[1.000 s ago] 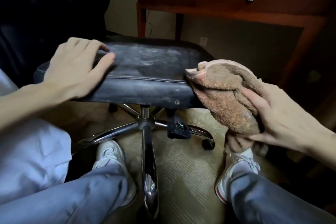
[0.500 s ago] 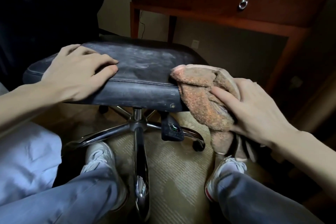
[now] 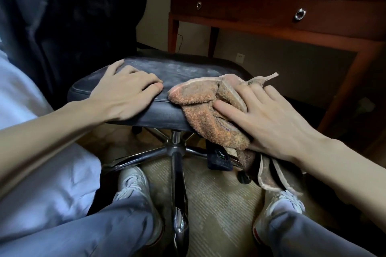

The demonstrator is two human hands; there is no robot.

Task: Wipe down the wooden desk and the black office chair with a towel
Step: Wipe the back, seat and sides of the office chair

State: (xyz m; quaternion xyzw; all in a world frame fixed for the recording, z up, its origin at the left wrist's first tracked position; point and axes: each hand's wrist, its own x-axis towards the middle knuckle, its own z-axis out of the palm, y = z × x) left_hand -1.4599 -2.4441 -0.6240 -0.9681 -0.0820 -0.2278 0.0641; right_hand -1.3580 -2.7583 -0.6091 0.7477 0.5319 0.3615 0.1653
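Observation:
The black office chair's seat (image 3: pixel 188 69) is right in front of me, dusty and scuffed on top. My left hand (image 3: pixel 123 94) rests palm-down on the seat's near left edge, holding nothing. A bunched orange-brown towel (image 3: pixel 200 108) lies over the seat's near right corner and hangs down past the edge. My right hand (image 3: pixel 265 119) presses on the towel with its fingers spread and straight, thumb lying on the cloth. The wooden desk (image 3: pixel 250 12) with two ring pulls stands behind the chair at the right.
The chair's black backrest (image 3: pixel 62 16) rises at the left. Its chrome star base (image 3: pixel 176 152) and a black lever (image 3: pixel 219 158) sit under the seat, above patterned carpet (image 3: pixel 219 204). My white shoes (image 3: pixel 133 185) (image 3: pixel 279 204) flank the base. A wall lies behind the desk.
My right hand has carried the towel up and left, from the seat's right side onto its near right corner, and now lies flat on it. My left hand stayed on the seat.

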